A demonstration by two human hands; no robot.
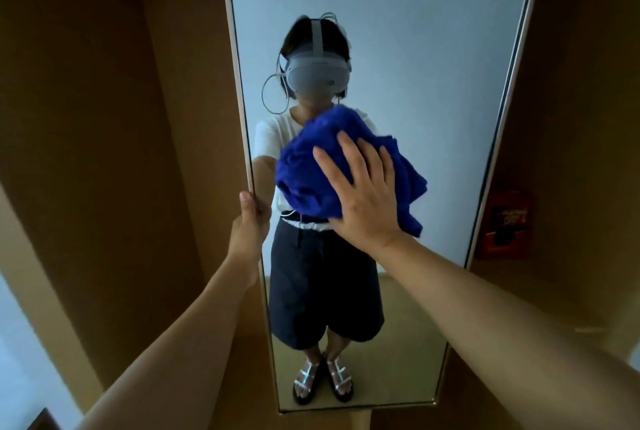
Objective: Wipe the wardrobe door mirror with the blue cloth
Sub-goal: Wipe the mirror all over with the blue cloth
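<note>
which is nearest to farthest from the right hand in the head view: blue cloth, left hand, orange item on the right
1. blue cloth: under the right hand, pressed on the mirror.
2. left hand: gripping the mirror's left edge.
3. orange item: beyond the mirror's right edge.

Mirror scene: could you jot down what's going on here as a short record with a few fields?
mirror: tall, narrow, on a wooden wardrobe door
blue cloth: bunched up, pressed against the glass around mid-height
right hand: fingers spread flat on the cloth
left hand: grips the mirror's left edge
reflection: shows the person standing, wearing a headset
</note>
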